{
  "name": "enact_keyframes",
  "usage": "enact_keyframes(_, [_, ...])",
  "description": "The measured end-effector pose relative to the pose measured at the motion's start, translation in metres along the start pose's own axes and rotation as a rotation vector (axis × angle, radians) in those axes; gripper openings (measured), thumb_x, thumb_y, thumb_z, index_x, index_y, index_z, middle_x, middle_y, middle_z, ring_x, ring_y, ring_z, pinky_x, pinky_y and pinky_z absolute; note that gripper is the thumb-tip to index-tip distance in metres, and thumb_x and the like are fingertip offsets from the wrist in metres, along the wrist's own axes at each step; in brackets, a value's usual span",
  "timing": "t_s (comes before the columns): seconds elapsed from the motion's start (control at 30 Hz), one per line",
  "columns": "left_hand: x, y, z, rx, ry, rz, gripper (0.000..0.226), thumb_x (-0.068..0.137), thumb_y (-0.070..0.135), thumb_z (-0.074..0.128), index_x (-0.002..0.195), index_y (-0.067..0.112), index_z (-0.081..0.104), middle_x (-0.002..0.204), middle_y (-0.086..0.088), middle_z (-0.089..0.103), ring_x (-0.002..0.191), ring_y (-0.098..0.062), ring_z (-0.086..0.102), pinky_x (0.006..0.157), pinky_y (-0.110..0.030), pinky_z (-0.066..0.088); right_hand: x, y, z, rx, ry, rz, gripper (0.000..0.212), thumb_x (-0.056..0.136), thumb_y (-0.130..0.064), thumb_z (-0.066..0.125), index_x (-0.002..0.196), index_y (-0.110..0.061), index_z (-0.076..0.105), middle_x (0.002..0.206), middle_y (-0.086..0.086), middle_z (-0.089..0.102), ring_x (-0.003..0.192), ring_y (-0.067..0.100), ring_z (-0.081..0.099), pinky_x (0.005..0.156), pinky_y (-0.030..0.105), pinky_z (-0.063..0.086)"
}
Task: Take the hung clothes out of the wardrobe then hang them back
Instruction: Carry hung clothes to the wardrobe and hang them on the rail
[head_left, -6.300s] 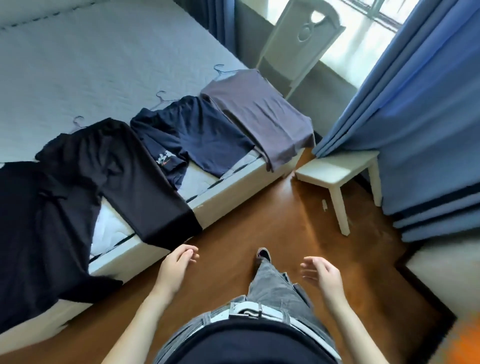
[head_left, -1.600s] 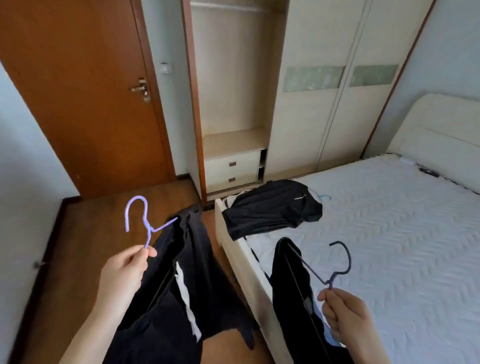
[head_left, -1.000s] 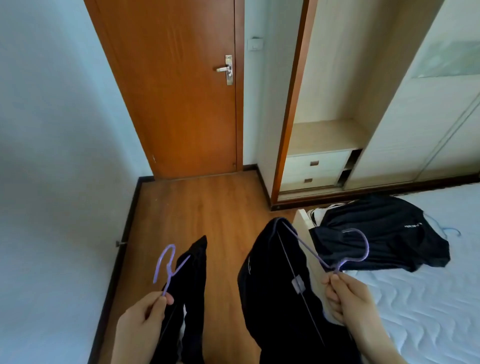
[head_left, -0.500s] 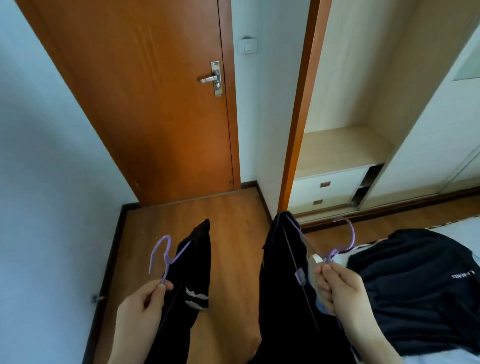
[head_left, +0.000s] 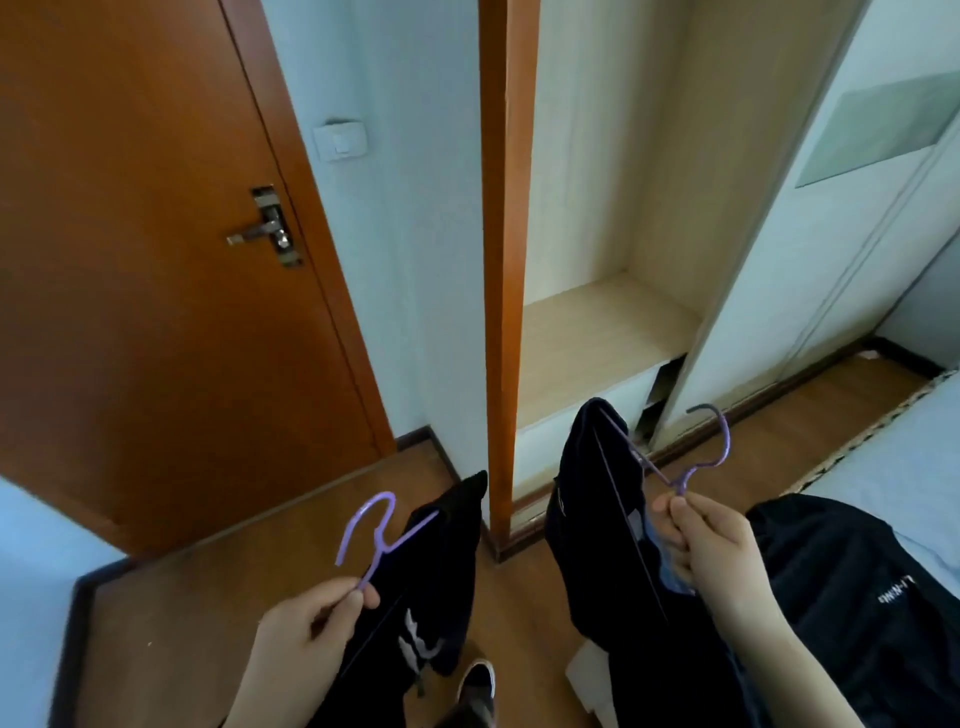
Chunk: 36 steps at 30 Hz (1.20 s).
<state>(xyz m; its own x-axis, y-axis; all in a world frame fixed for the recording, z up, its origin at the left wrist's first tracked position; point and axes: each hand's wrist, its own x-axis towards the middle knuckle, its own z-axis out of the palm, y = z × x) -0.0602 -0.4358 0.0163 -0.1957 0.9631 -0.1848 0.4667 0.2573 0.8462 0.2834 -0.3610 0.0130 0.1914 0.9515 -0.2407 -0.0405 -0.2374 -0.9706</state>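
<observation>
While the left hand (head_left: 306, 639) pinches a purple hanger (head_left: 374, 530) bearing a black garment (head_left: 436, 582) and the right hand (head_left: 711, 551) pinches another hanger (head_left: 696, 457) carrying dark clothing (head_left: 602, 519), both hang near the open wardrobe (head_left: 597, 322), right of the brown door (head_left: 156, 260).

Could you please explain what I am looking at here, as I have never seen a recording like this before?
There is no machine here: a person wears a wide-angle camera on the head, which looks forward and down at their own two bare hands. The left hand pinches a purple hanger that carries a black garment. The right hand holds a second purple hanger with another dark garment. Ahead stands the open wardrobe, its shelf bare; the rail is out of view. A wooden door is on the left. One more dark garment lies on the bed at the right.
</observation>
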Motion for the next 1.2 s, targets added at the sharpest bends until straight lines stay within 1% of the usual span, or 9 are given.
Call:
enact_keyframes(0.2, [0.144, 0.061, 0.047, 0.053, -0.288, 0.137, 0.026, 0.098, 0.020, 0.053, 0.080, 0.033, 0.067, 0.053, 0.000, 0.041, 0.051, -0.017, 0.036, 0.055, -0.027, 0.022, 0.079, -0.027, -0.013, 0.029, 0.194, 0.005, 0.031, 0.103, -0.013, 0.036, 0.080, -0.003, 0.055, 0.055, 0.004, 0.032, 0.037, 0.010, 0.022, 0.035, 0.015, 0.019])
enact_keyframes(0.53, [0.303, 0.168, 0.160, 0.101, -0.380, 0.345, 0.028, 0.098, 0.022, 0.052, 0.082, 0.039, 0.067, 0.053, -0.001, 0.047, 0.048, -0.018, 0.040, 0.048, -0.024, 0.024, 0.198, -0.078, -0.065, 0.059, 0.296, -0.014, 0.031, 0.103, -0.011, 0.035, 0.080, -0.002, 0.055, 0.053, 0.003, 0.034, 0.035, 0.008, 0.023, 0.034, 0.015, 0.017])
enact_keyframes(0.67, [0.362, 0.212, 0.216, 0.120, -0.285, 0.328, 0.029, 0.099, 0.025, 0.051, 0.077, 0.032, 0.068, 0.055, -0.002, 0.049, 0.049, -0.019, 0.043, 0.051, -0.026, 0.025, 0.277, -0.104, -0.102, 0.069, 0.232, 0.016, 0.030, 0.102, -0.010, 0.036, 0.080, -0.002, 0.053, 0.052, 0.001, 0.035, 0.036, 0.007, 0.025, 0.031, 0.015, 0.020])
enact_keyframes(0.77, [0.406, 0.259, 0.260, 0.067, -0.163, 0.306, 0.031, 0.096, 0.022, 0.053, 0.081, 0.045, 0.066, 0.058, -0.007, 0.056, 0.053, -0.020, 0.049, 0.057, -0.027, 0.032, 0.349, -0.125, -0.134, 0.097, 0.157, 0.025, 0.029, 0.102, -0.009, 0.035, 0.081, -0.001, 0.052, 0.053, 0.003, 0.032, 0.037, 0.008, 0.022, 0.032, 0.013, 0.017])
enact_keyframes(0.9, [0.459, 0.322, 0.292, 0.086, 0.009, 0.318, 0.039, 0.090, 0.015, 0.061, 0.078, 0.051, 0.065, 0.054, 0.007, 0.061, 0.052, -0.008, 0.053, 0.057, -0.022, 0.039, 0.444, -0.171, -0.167, 0.110, 0.049, 0.042, 0.030, 0.102, -0.007, 0.035, 0.079, 0.000, 0.053, 0.047, 0.002, 0.035, 0.032, 0.007, 0.023, 0.031, 0.012, 0.018])
enact_keyframes(1.0, [0.498, 0.395, 0.298, 0.094, 0.166, 0.369, 0.010, 0.073, 0.040, 0.065, 0.067, 0.048, 0.066, 0.055, 0.023, 0.064, 0.056, 0.003, 0.059, 0.054, -0.004, 0.037, 0.510, -0.224, -0.183, 0.073, -0.037, -0.021, 0.032, 0.101, -0.002, 0.037, 0.075, 0.003, 0.054, 0.044, 0.006, 0.036, 0.029, 0.008, 0.025, 0.030, 0.012, 0.018])
enact_keyframes(1.07, [0.530, 0.438, 0.294, 0.027, 0.331, 0.389, 0.032, 0.059, 0.064, 0.075, 0.051, 0.033, 0.067, 0.052, 0.039, 0.057, 0.060, 0.014, 0.058, 0.056, 0.005, 0.034, 0.550, -0.268, -0.187, 0.029, -0.078, -0.100, 0.034, 0.100, -0.001, 0.038, 0.071, 0.003, 0.056, 0.043, 0.007, 0.038, 0.028, 0.009, 0.028, 0.031, 0.013, 0.020])
enact_keyframes(1.13, [0.553, 0.471, 0.286, 0.077, 0.361, 0.446, 0.021, 0.058, 0.061, 0.068, 0.052, 0.041, 0.068, 0.059, 0.049, 0.053, 0.072, 0.009, 0.059, 0.065, 0.009, 0.032, 0.587, -0.314, -0.187, 0.049, -0.101, -0.148, 0.035, 0.100, -0.002, 0.037, 0.070, 0.002, 0.054, 0.042, 0.005, 0.035, 0.026, 0.007, 0.024, 0.030, 0.010, 0.018])
enact_keyframes(1.2, [0.570, 0.501, 0.278, 0.208, 0.393, 0.464, 0.007, 0.061, 0.052, 0.058, 0.062, 0.053, 0.065, 0.068, 0.036, 0.063, 0.069, -0.001, 0.062, 0.067, -0.001, 0.041, 0.619, -0.361, -0.185, 0.080, -0.118, -0.176, 0.036, 0.101, -0.003, 0.034, 0.071, -0.001, 0.052, 0.043, 0.002, 0.032, 0.027, 0.005, 0.020, 0.032, 0.006, 0.016])
